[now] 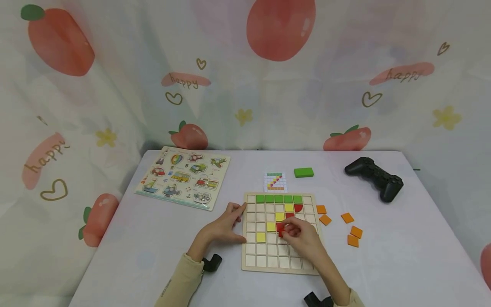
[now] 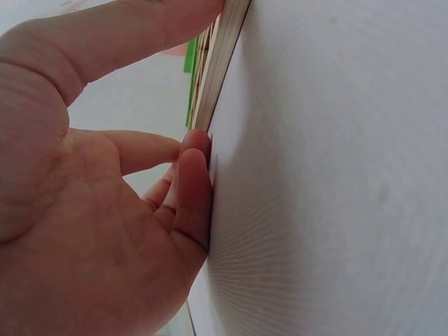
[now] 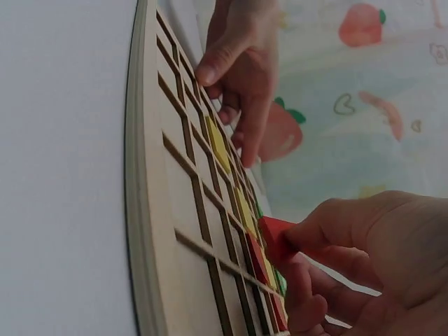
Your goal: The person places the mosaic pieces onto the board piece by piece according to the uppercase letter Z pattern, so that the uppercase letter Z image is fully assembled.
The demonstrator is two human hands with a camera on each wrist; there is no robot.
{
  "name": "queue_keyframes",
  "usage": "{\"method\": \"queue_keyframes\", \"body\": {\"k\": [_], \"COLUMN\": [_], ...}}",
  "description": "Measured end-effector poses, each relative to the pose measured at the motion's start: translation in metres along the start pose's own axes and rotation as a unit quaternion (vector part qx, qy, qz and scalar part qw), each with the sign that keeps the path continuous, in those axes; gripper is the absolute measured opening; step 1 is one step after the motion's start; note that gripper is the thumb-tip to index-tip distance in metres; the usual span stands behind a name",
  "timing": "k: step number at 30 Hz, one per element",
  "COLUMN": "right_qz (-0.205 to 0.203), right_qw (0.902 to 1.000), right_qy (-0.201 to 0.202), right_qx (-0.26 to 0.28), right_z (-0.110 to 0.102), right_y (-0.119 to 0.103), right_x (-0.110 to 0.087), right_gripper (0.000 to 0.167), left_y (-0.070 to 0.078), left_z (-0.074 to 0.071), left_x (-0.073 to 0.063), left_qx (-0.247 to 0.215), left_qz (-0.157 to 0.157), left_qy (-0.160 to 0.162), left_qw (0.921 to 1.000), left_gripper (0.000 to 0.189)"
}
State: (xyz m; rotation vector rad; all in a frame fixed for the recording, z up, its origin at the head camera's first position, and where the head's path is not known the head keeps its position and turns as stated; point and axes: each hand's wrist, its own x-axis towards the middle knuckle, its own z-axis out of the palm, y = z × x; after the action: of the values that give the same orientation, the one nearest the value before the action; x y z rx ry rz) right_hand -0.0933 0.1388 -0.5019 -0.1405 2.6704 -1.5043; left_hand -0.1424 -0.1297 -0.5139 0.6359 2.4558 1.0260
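Observation:
A wooden grid board (image 1: 251, 260) lies on the white table. Green tiles (image 1: 279, 199) fill part of its top row; yellow tiles (image 1: 261, 237) run down a diagonal, with red pieces (image 1: 298, 208) beside them, one with a rounded corner. My right hand (image 1: 304, 244) pinches a red piece (image 3: 277, 236) between thumb and fingers, close over the board's middle cells. At the board's left edge rests my left hand (image 1: 220, 228), thumb and index finger spread apart and touching the frame. In the left wrist view its other fingers bend loosely near the table.
Several loose orange tiles (image 1: 347, 218) lie right of the board. Behind it are a small pattern card (image 1: 275, 182) and a green block (image 1: 304, 172). A black game controller (image 1: 374, 177) sits at the back right, a vehicle picture puzzle (image 1: 184, 177) at the back left.

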Motion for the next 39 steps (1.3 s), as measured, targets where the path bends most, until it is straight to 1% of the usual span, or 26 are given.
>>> {"method": "queue_keyframes", "body": {"k": [2,4,6,9,12,15,21,30,33,37,39], "right_qz": [-0.011,-0.016,-0.014,-0.002,0.009,0.014,0.01,-0.027,-0.055,-0.102,-0.111], "right_qw": [0.9998,0.9996,0.9994,0.9993,0.9992,0.9988,0.9976,0.9929,0.9908,0.9866,0.9857], "right_qy": [-0.011,-0.018,-0.025,-0.031,-0.038,-0.045,-0.05,-0.049,-0.054,-0.064,-0.061], "right_qx": [0.009,0.016,0.022,0.018,0.008,-0.01,-0.047,-0.104,-0.112,-0.11,-0.111], "right_z": [0.008,0.013,0.016,0.018,0.018,0.018,0.018,0.016,0.015,0.014,0.014], "right_y": [-0.002,-0.004,-0.005,-0.006,-0.007,-0.007,-0.007,-0.007,-0.003,0.002,0.003], "right_x": [0.004,0.007,0.009,0.01,0.009,0.008,0.008,0.011,0.011,0.011,0.011], "right_gripper": [0.022,0.022,0.019,0.011,0.009,0.011,0.016,0.02,0.018,0.008,0.007], "left_y": [0.0,0.0,0.001,0.002,0.004,0.005,0.006,0.002,0.001,0.0,-0.001], "left_z": [0.0,-0.001,-0.001,-0.001,0.0,-0.001,-0.001,-0.001,-0.001,-0.001,0.0], "left_x": [0.0,0.0,0.0,0.001,0.001,0.0,0.0,0.0,0.0,0.0,0.0], "left_qx": [0.0,0.0,0.001,0.001,0.001,-0.001,-0.004,-0.003,-0.002,0.0,0.001], "left_qz": [0.003,0.007,0.011,0.012,0.011,0.009,0.009,0.005,0.004,0.007,0.008], "left_qy": [0.0,0.0,0.0,0.0,0.0,0.0,0.001,0.003,0.003,0.004,0.004], "left_qw": [1.0,1.0,0.9999,0.9999,0.9999,1.0,1.0,1.0,1.0,1.0,1.0], "left_gripper": [0.106,0.106,0.106,0.106,0.106,0.106,0.106,0.106,0.106,0.107,0.107]}}
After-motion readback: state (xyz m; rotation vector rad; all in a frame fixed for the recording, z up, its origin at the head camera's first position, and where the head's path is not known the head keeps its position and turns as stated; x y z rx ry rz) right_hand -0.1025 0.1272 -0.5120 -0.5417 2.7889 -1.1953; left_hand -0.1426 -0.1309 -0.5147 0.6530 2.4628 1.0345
